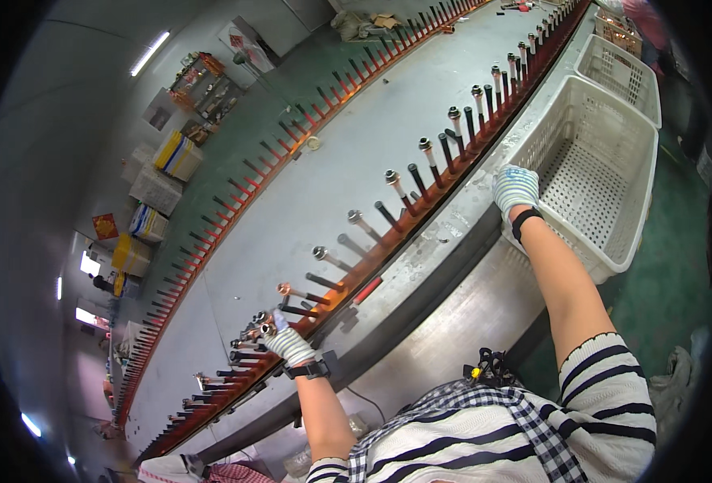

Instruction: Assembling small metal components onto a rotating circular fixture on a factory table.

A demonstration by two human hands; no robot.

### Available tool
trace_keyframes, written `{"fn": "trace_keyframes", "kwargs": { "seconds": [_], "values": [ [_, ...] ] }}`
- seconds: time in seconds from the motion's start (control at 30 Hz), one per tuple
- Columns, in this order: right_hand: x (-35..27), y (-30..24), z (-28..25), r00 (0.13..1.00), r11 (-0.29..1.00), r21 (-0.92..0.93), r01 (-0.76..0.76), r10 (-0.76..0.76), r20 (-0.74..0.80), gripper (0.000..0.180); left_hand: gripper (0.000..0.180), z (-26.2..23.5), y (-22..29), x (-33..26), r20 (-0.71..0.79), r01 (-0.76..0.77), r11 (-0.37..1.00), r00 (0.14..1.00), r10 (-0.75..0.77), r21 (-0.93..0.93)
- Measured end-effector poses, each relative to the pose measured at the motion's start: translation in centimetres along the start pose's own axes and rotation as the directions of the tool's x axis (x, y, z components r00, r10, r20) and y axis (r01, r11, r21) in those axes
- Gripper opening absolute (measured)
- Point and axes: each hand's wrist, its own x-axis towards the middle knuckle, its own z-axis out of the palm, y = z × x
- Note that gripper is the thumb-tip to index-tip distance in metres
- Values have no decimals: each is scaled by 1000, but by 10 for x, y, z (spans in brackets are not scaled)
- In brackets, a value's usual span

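Several small metal fittings (253, 324) sit bunched in my gloved left hand (288, 344), fingers closed around them, right against the row of dark pins (408, 191) on the long conveyor table (324, 169). My gloved right hand (515, 190) rests palm-down, holding nothing, touching the white plastic crate (613, 161) rim further along.
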Motion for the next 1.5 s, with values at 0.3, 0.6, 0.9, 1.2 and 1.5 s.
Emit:
{"fn": "trace_keyframes", "kwargs": {
  "seconds": [0.3, 0.6, 0.9, 1.2, 1.5],
  "values": [
    [-5, -19, -4, 1000, 993, -118, 21, -18, 21, 34, 23, -65, -22, 48, -84, -1, 1000, 996, 0, -8],
    [-16, -37, 5, 1000, 986, -164, 21, -20, 8, 43, 45, -209, 61, 164, 322, -560, 55, 552, 769, 827],
    [-33, -53, -18, 1000, 981, -191, -15, 16, 0, 44, 35, -102, -2, 33, 147, 8, 998, 989, 2, -70],
    [-35, -42, -18, 999, 981, -191, -34, 29, -29, 42, 26, -123, -50, 48, 23, 62, 971, 998, -59, -231],
    [-48, -38, -15, 989, 987, 68, -145, 144, 9, 46, 18, -180, 6, 79, -6, -213, 977, 977, 213, 6]
  ]
}}
